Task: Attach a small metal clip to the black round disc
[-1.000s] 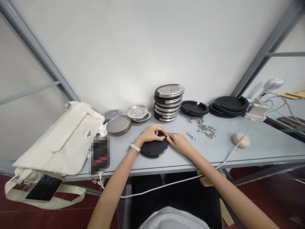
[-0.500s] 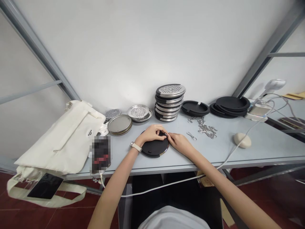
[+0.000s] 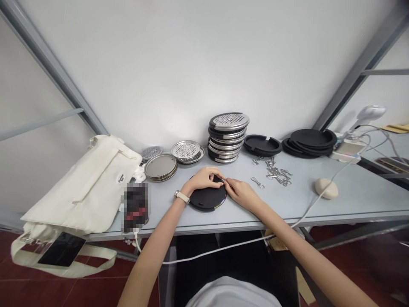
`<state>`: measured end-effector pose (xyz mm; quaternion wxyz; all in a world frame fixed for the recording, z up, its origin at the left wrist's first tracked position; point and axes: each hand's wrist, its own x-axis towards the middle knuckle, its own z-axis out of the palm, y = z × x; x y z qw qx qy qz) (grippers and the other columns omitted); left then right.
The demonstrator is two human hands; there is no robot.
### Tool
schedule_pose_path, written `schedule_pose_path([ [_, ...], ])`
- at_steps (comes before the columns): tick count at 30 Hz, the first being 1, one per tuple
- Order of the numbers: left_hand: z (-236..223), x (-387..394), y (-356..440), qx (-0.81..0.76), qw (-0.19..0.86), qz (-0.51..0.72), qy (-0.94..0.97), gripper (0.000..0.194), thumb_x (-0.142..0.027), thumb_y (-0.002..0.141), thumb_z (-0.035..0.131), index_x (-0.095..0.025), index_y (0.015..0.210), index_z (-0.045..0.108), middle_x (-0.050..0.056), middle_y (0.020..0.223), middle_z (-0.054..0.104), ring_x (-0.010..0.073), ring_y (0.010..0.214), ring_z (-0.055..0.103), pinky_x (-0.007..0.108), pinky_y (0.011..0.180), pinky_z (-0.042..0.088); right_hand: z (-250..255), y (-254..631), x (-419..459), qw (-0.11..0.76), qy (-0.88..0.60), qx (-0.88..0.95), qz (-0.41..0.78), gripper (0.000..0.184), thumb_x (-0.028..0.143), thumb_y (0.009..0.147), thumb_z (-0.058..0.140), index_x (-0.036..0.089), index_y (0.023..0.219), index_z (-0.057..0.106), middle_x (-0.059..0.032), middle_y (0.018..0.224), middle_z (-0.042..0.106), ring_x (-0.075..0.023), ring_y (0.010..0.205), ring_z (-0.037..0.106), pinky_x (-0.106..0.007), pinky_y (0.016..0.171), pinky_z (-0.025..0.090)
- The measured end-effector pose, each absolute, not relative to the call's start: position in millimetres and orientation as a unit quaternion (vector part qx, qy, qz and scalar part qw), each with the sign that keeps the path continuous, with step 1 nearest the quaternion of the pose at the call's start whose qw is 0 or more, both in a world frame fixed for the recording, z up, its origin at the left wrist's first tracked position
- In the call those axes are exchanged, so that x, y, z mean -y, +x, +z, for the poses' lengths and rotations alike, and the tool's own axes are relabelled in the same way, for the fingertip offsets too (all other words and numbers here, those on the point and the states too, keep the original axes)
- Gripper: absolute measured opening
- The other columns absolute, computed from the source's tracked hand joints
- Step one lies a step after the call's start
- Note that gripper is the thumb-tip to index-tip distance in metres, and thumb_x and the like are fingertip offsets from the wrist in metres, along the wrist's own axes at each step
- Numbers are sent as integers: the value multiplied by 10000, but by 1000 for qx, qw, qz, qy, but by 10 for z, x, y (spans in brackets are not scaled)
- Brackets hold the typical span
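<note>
A black round disc (image 3: 207,199) lies on the grey table in front of me, with a thin coloured strip along its right edge. Over its upper rim, my left hand (image 3: 206,178) is closed, thumb and forefinger curled together. The fingertips of my right hand (image 3: 241,192) press together at the disc's upper right edge and meet those of the left. A small silvery metal piece (image 3: 223,180) shows between the two sets of fingertips; its exact kind is largely hidden. Right of the hands lies a loose metal clip (image 3: 257,182), beside a heap of similar clips (image 3: 278,174).
Behind stand a tall stack of perforated metal graters (image 3: 228,136), a black ring-like tray (image 3: 262,146) and stacked black trays (image 3: 309,143). Metal discs (image 3: 160,165) and graters (image 3: 185,150) sit left, near a cream bag (image 3: 79,187). A white cable (image 3: 220,247) crosses the front; a beige mouse (image 3: 326,188) lies right.
The fingertips have shifted slightly at the disc's rim, and the silvery piece between them shows at a different angle. Both hands stay in nearly the same place.
</note>
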<state>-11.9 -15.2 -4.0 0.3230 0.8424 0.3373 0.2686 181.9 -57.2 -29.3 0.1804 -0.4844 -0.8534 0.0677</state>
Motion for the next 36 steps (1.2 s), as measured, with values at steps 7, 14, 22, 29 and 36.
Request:
schedule_pose_path([
  [7,-46,144,-132,-344,333,261,838,255,-262,731,667,-157,959,712,8,869,610,61,582,418,197,560,330,-320,1804,572,161,-490,856,43,282,271,1015,313,168,961,570,-75,896,715,-184,728,660,-254,616,343],
  [14,-20,157,-139,-355,343,255,832,268,-268,727,691,-162,972,712,30,952,627,62,593,434,198,579,350,-307,1799,578,147,-493,856,42,279,260,1013,318,152,993,574,-91,913,716,-199,759,670,-262,634,371],
  [22,29,182,-139,-356,358,253,825,316,-318,745,697,-161,1020,707,39,901,662,77,598,420,203,584,344,-312,1803,577,155,-488,858,47,290,259,1011,316,134,1036,576,-109,949,712,-209,802,675,-263,663,401],
  [29,29,171,-136,-354,362,259,822,309,-298,726,702,-155,1000,713,1,775,636,82,617,430,198,593,342,-318,1803,579,162,-486,857,53,296,264,1009,310,144,1031,579,-103,952,711,-208,802,674,-266,664,411],
  [36,60,193,-135,-357,354,255,826,289,-232,724,687,-148,1000,707,1,775,634,81,621,455,196,606,359,-317,1810,577,172,-482,857,57,292,265,1007,306,156,1024,577,-89,937,708,-200,790,670,-262,657,403],
])
